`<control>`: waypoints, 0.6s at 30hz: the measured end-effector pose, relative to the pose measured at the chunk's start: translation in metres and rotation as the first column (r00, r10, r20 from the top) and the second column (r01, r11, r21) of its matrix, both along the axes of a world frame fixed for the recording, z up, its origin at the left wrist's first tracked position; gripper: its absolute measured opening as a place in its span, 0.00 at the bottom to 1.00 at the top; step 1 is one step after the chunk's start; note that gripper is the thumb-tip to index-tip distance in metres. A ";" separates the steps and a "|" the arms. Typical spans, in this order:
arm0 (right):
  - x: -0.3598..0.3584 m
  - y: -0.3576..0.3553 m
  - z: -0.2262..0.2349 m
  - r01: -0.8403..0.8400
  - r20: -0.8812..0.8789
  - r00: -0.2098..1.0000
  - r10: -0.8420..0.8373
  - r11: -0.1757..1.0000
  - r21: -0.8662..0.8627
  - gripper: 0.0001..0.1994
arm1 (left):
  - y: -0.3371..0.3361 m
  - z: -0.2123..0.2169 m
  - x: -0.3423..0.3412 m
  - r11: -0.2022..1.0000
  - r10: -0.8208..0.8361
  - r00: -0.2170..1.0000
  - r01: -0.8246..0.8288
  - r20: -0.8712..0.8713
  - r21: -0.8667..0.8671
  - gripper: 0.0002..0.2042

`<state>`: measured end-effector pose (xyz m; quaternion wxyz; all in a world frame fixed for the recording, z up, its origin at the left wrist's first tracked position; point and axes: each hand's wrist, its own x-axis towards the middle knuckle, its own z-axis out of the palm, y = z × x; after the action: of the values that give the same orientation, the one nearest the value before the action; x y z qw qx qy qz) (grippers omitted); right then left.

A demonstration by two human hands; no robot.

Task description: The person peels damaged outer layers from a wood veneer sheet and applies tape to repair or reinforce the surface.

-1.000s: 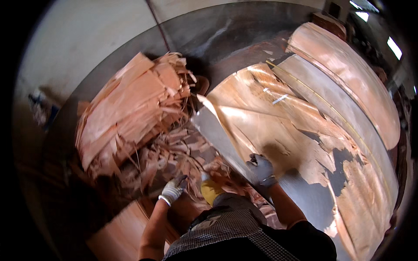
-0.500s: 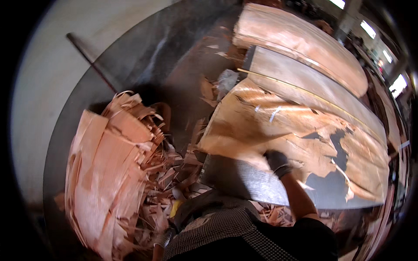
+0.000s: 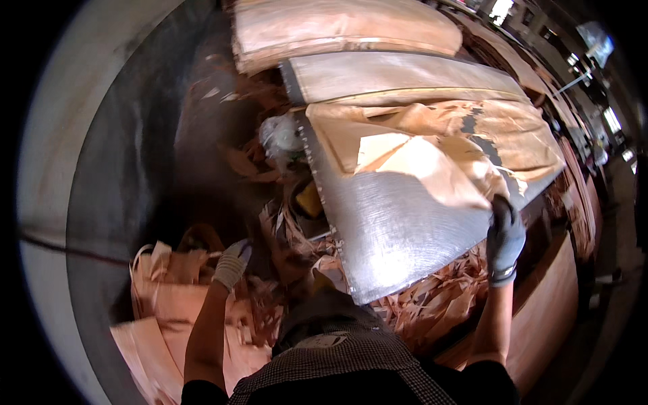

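Observation:
A thin tan wood veneer sheet [image 3: 432, 162] lies crumpled on a grey metal-topped table [image 3: 398, 229], its near part lifted and folded back, with torn gaps toward the right. At its near right edge, my right hand [image 3: 506, 239], in a grey-blue glove with dark fingers, is closed on the veneer. My left hand [image 3: 233, 265], in a whitish knitted glove, is held out at left above a pile of reddish veneer pieces [image 3: 182, 297]. Its fingers look stretched out, with nothing visible in them.
Behind the table lies a thick veneer stack [image 3: 351, 27]. A yellowish strip [image 3: 418, 94] runs across the tabletop. Crumpled clear plastic [image 3: 280, 138] sits by the table's left edge. Veneer scraps [image 3: 439, 297] cover the floor below. A dark rod [image 3: 74, 250] lies at far left.
My right hand has moved from over the sheet to its right edge and the near part is now folded back, baring metal. My left hand has come up and forward. The view has shifted.

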<state>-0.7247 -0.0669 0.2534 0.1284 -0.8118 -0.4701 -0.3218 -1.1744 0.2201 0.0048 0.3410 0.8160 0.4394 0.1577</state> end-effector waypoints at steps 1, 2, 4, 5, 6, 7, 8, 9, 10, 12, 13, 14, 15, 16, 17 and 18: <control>-0.013 -0.006 -0.008 -0.002 0.017 1.000 0.003 1.000 -0.015 0.11 | 0.024 0.004 0.025 0.996 -0.079 0.995 0.082 0.057 -0.046 0.16; -0.025 -0.012 -0.019 -0.006 0.031 0.999 0.007 1.000 -0.025 0.12 | 0.043 0.007 0.048 0.983 -0.154 0.982 0.164 0.112 -0.085 0.15; -0.046 -0.021 -0.039 0.037 0.019 0.999 -0.036 0.998 -0.060 0.12 | 0.076 0.011 0.083 0.938 -0.235 0.946 0.280 0.222 -0.202 0.14; -0.050 -0.029 -0.053 0.081 -0.020 0.996 -0.083 0.995 -0.055 0.12 | 0.090 0.008 0.100 0.904 -0.247 0.918 0.333 0.309 -0.266 0.14; -0.048 -0.036 -0.072 0.119 -0.070 0.990 -0.122 0.992 -0.050 0.12 | 0.106 0.001 0.109 0.828 -0.214 0.890 0.384 0.403 -0.408 0.13; -0.047 -0.041 -0.088 0.156 -0.153 0.974 -0.165 0.985 -0.066 0.11 | 0.120 -0.004 0.115 0.814 -0.215 0.896 0.384 0.389 -0.435 0.13; -0.050 -0.043 -0.103 0.192 -0.240 0.948 -0.208 0.977 -0.089 0.10 | 0.135 -0.009 0.115 0.798 -0.215 0.904 0.381 0.369 -0.467 0.13; -0.052 -0.046 -0.115 0.247 -0.311 0.909 -0.277 0.960 -0.132 0.09 | 0.149 -0.013 0.117 0.775 -0.212 0.909 0.380 0.359 -0.505 0.13; -0.044 -0.048 -0.137 0.280 -0.420 0.855 -0.304 0.953 -0.118 0.08 | 0.167 -0.003 0.113 0.779 -0.201 0.922 0.355 0.331 -0.517 0.13; -0.047 -0.056 -0.163 0.360 -0.585 0.715 -0.384 0.919 -0.163 0.08 | 0.204 -0.018 0.099 0.725 -0.136 0.933 0.323 0.334 -0.608 0.13; -0.052 -0.049 -0.164 0.359 -0.577 0.729 -0.369 0.923 -0.138 0.09 | 0.230 -0.039 0.092 0.687 -0.075 0.932 0.306 0.354 -0.660 0.13; -0.053 -0.048 -0.167 0.392 -0.667 0.655 -0.355 0.914 -0.101 0.09 | 0.256 -0.060 0.086 0.644 -0.017 0.928 0.295 0.371 -0.706 0.12; -0.052 -0.055 -0.171 0.438 -0.748 0.574 -0.334 0.896 -0.064 0.09 | 0.282 -0.072 0.085 0.661 -0.034 0.939 0.277 0.341 -0.697 0.12; -0.052 -0.063 -0.175 0.486 -0.820 0.488 -0.300 0.873 -0.030 0.10 | 0.307 -0.082 0.081 0.688 -0.063 0.951 0.261 0.303 -0.677 0.12; -0.047 -0.087 -0.181 0.558 -0.780 0.487 -0.394 0.827 -0.069 0.11 | 0.322 -0.072 0.093 0.618 0.025 0.951 0.227 0.308 -0.752 0.12; -0.052 -0.106 -0.181 0.638 -0.732 0.472 -0.491 0.763 -0.100 0.11 | 0.337 -0.060 0.110 0.535 0.096 0.948 0.207 0.303 -0.819 0.12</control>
<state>-0.7767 -0.1725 0.0723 0.2638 -0.9623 -0.0515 -0.0421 -1.0641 0.5567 -0.0548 0.7609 0.5282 0.3746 0.0421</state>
